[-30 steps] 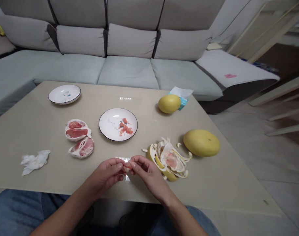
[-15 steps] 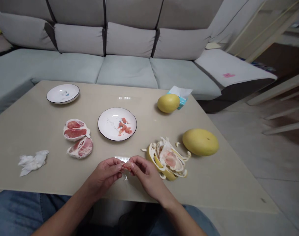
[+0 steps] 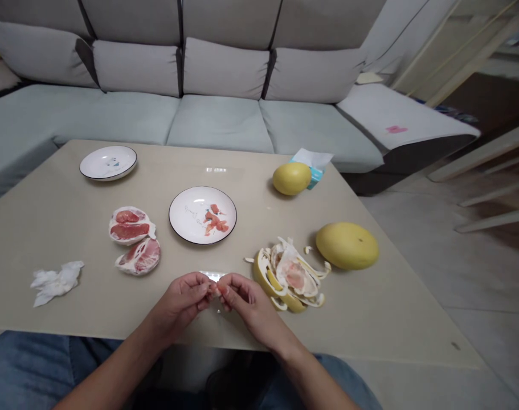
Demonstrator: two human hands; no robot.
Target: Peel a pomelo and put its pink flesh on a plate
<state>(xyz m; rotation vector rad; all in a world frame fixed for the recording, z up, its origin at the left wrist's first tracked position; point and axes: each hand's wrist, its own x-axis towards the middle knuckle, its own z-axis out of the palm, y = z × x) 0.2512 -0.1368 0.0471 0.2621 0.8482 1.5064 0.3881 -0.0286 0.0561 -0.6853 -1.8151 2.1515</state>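
Above the table's near edge, my left hand (image 3: 186, 299) and my right hand (image 3: 244, 299) meet fingertip to fingertip. Both pinch a small piece of pink pomelo flesh (image 3: 215, 289), mostly covered by the fingers. Beyond them, a white plate (image 3: 184, 219) with a dark rim carries several pink pomelo pieces (image 3: 216, 221). To the left lie two peeled pomelo chunks (image 3: 140, 257) with red flesh and white pith. Close by my right hand is a heap of yellow and white pomelo peel (image 3: 291, 279).
Two whole yellow pomelos stand at the right, one nearer (image 3: 347, 246) and one farther (image 3: 291, 179) before a blue tissue pack (image 3: 317, 175). A second plate (image 3: 109, 163) sits at the far left, a crumpled tissue (image 3: 57, 282) at the near left. A sofa (image 3: 220, 122) borders the table's far side.
My right hand has shifted slightly left, and my fingertips are closer together around the pomelo piece, which shows less. The things on the table have stayed in place.
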